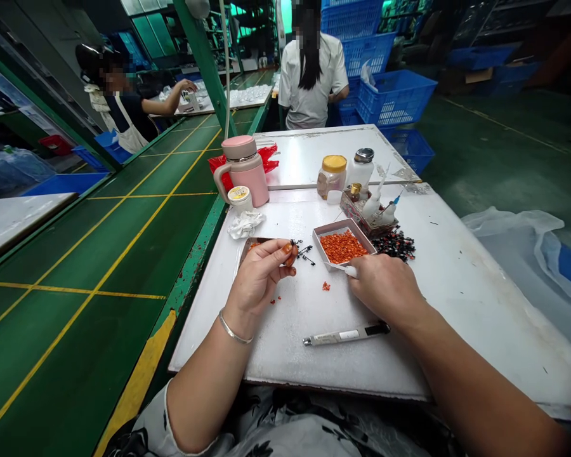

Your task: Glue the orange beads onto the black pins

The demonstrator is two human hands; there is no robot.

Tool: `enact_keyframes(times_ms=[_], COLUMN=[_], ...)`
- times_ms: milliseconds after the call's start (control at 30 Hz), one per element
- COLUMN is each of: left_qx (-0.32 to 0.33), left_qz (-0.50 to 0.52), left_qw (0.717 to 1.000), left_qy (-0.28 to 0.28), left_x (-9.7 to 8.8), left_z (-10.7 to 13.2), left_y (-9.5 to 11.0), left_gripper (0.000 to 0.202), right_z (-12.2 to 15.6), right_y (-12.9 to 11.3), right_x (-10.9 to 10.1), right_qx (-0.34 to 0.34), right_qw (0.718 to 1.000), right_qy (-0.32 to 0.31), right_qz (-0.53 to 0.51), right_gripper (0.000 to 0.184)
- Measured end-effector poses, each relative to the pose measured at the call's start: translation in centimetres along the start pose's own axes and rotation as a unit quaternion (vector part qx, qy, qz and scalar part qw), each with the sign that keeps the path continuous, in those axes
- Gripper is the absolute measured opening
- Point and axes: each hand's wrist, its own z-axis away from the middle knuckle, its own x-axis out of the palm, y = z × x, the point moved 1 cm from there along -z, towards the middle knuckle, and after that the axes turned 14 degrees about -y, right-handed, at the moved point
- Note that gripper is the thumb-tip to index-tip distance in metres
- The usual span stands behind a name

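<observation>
My left hand [266, 270] is raised over the white table, thumb and fingertips pinched on a small black part [293, 243]. Dark orange-brown stains mark those fingertips. Several similar black pieces [306, 255] lie just beyond, and a tray [243, 252] is partly hidden behind this hand. My right hand [385, 285] is closed around a white tool [350, 271] with a thin pointed tip; most of it is covered by the fingers. Its tip reaches the near edge of a shallow box [318, 240] filled with small orange pieces [342, 247].
A pen-like tool [345, 334] lies near the front edge. Black parts [394, 244] are heaped right of the box, beside a holder with bottles [371, 219]. Jars [332, 178], a pink mug [247, 171] and a crumpled tissue [246, 224] stand behind. A green conveyor [137, 254] runs left; two people work beyond.
</observation>
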Motion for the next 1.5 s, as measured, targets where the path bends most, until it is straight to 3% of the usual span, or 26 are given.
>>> enact_keyframes(times_ms=[167, 500, 700, 867, 967, 1200, 1333, 1500], left_qx=[-0.008, -0.005, -0.011, -0.022, -0.035, -0.057, -0.053, -0.024], left_qz=[0.0, -0.005, -0.009, -0.018, -0.033, -0.089, -0.121, -0.18], left_qw=[1.0, 1.0, 1.0, 0.999, 0.998, 0.99, 0.984, 0.977], left_qy=[-0.001, -0.012, -0.019, -0.018, -0.031, -0.094, -0.123, -0.115], left_x=[0.0, 0.0, -0.1, 0.1, 0.6, 1.2, 1.4, 2.0], left_z=[0.0, 0.0, 0.0, -0.1, -0.1, 0.0, 0.1, 0.1], left_y=[0.0, -0.1, -0.3, -0.3, -0.3, -1.3, -1.8, -1.7], left_gripper=[0.017, 0.017, 0.014, 0.016, 0.018, 0.017, 0.017, 0.015], right_z=[-0.3, -0.2, -0.6, -0.8, -0.6, 0.1, 0.4, 0.8], right_y=[0.9, 0.8, 1.3, 1.9, 2.1, 1.6, 1.4, 1.1], right_x=[-0.2, 0.3, 0.1, -0.2, -0.6, -0.6, -0.6, -0.6], right_qx=[-0.018, 0.022, -0.006, -0.07, -0.137, -0.251, -0.274, -0.272], right_qw=[0.998, 1.0, 0.999, 0.987, 0.953, 0.836, 0.779, 0.711], right_qy=[-0.035, -0.005, -0.023, -0.042, -0.043, -0.058, -0.072, -0.08], right_qz=[-0.044, -0.018, -0.039, -0.141, -0.265, -0.484, -0.559, -0.643], right_gripper=[0.025, 0.026, 0.024, 0.018, 0.019, 0.019, 0.022, 0.024])
